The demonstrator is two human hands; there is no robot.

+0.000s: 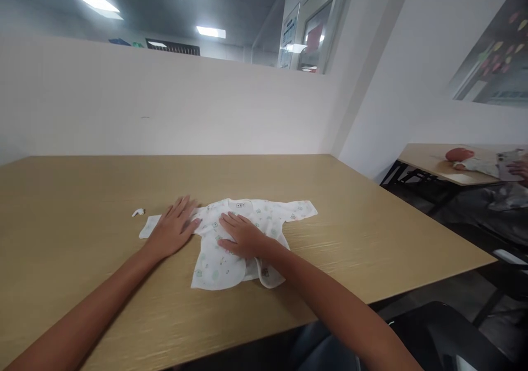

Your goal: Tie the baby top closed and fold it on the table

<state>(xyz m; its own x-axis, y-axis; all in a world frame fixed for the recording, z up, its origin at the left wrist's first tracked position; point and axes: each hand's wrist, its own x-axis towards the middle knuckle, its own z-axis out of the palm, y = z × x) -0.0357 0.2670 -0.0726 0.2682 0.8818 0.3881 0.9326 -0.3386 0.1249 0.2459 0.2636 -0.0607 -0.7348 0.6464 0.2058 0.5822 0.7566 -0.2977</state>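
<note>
White cotton-looking cloth with a small green and dark print: a little long-sleeved top lies spread on the wood-toned table, neckline towards the pale partition, sleeves out to either side. From where I stand, the person's left hand is palm down across the left-hand sleeve, fingers stretched out and a bit blurred, the cuff showing past the wrist. The right hand rests flat on the chest of the top — fingers extended, thumb apart, nothing gripped. Below it the front edges part at the hem. A small white object sits near the left cuff, too small to make out. Over at another table, a reddish round thing lies beside some white cloth.
</note>
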